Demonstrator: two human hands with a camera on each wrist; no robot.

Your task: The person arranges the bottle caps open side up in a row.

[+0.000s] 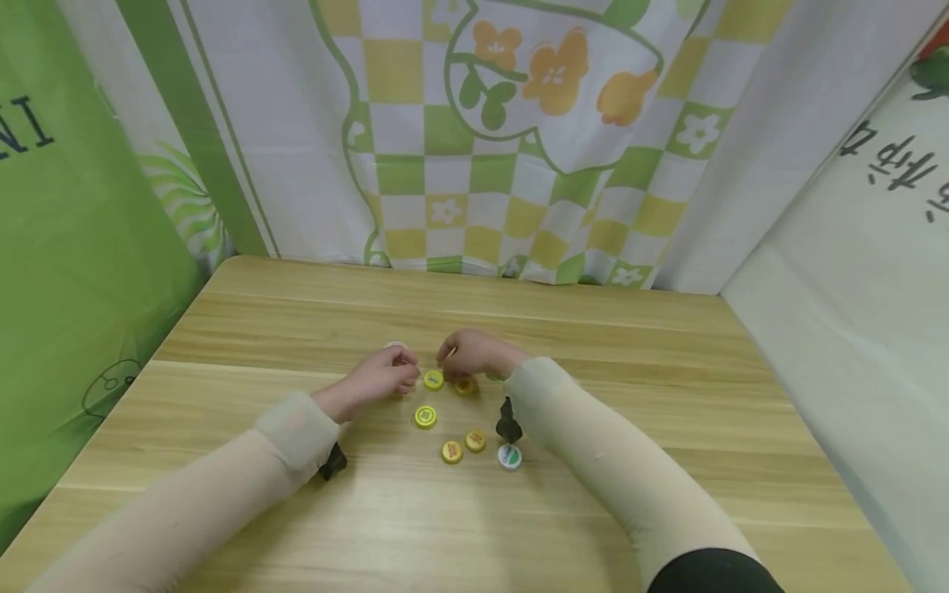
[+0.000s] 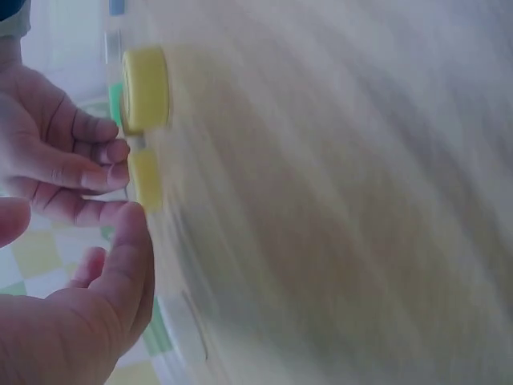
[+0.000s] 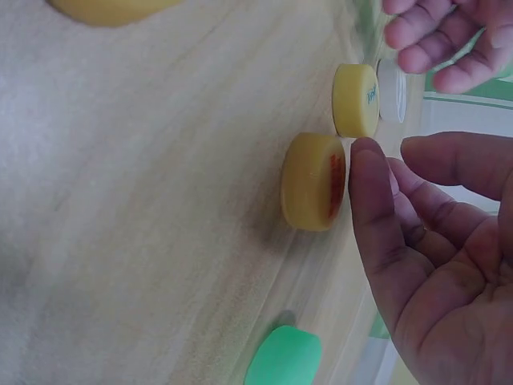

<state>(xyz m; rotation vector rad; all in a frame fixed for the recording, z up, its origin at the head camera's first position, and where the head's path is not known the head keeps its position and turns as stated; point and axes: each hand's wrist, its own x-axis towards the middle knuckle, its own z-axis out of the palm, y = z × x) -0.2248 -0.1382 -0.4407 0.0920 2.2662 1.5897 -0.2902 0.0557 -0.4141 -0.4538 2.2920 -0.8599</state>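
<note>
Smooth plastic is meeting wood grain and soft matt cloth.
Between the left hand (image 1: 376, 376) and the right hand (image 1: 480, 352), a round yellow plastic cap (image 1: 433, 380) is showing smooth sides; just beside the right hand, a round amber-yellow plastic cap (image 3: 309, 183) is giving off a faint satin sheen, while a green plastic cap (image 3: 286, 358) near that hand's wrist is looking smooth. Beneath both hands, the pale brown wood-grain tabletop (image 1: 400, 527) is gleaming softly. Behind the hands, the long cream sleeves (image 1: 623, 461) are looking like matt cloth; beyond them, a checked green-yellow-white cloth curtain (image 1: 482, 198) is hanging in matt folds.
</note>
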